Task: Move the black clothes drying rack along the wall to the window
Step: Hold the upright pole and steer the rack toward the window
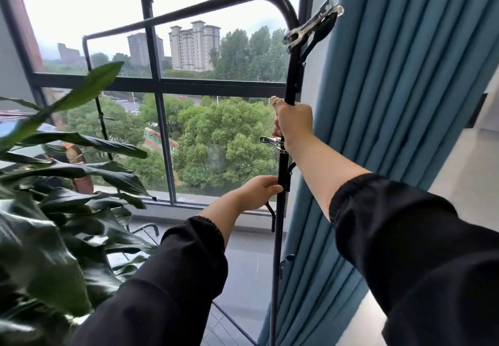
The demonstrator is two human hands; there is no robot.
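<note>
The black clothes drying rack (172, 15) stands right in front of the window (216, 84). Its top bar runs from upper left to a curved corner at upper right, and its near upright drops down past my hands. My right hand (293, 124) is closed around that upright at mid height. Lower on the same pole my left hand (260, 191) grips it too. Two metal clips are clamped on the upright, a large clip (310, 25) near the top and a small clip (271, 140) just below my right hand. The rack's far upright is partly hidden by leaves.
A large green leafy plant (62, 210) fills the left side, close to the rack's far end. A blue curtain (391, 89) hangs just right of the near upright. A grey tiled floor (248, 270) lies below, with the rack's base bars on it.
</note>
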